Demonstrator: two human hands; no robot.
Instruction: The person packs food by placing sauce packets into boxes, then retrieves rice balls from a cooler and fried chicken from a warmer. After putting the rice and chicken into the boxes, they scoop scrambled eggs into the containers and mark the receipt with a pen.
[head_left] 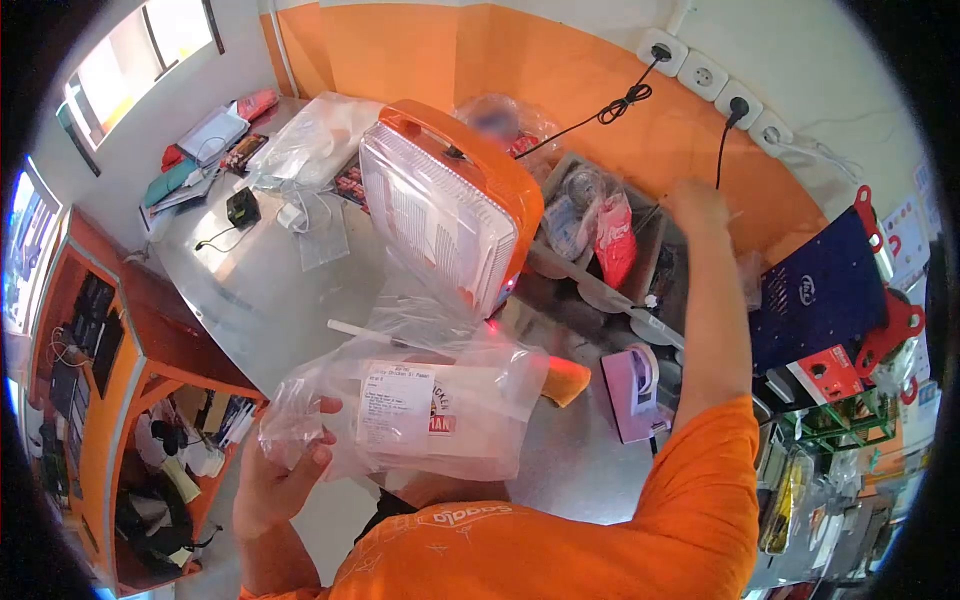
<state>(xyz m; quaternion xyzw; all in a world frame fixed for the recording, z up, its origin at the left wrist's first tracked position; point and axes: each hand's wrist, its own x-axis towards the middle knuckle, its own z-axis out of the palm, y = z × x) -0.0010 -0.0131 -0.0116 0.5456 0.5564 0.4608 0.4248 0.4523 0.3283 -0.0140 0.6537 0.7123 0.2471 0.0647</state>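
My left hand (285,475) is closed on the side of a clear plastic bag (500,375), thumb and fingers pinching the film. Inside the bag sits a pale food box with a printed receipt (395,405) and a red chicken logo. A white straw (355,332) lies along the bag's top. My right hand (697,205) reaches far out to the back right corner of a grey divided tray (655,240); its fingers are too indistinct to make out. In that tray are plastic-wrapped items and a red packet (615,238).
An orange-framed lamp (440,205) stands behind the bag. A purple tape dispenser (630,395) and an orange cloth (565,382) are on the metal table (235,315). Black cables run to wall sockets (703,76). Orange shelves (150,345) stand left; a blue panel (820,295) is at right.
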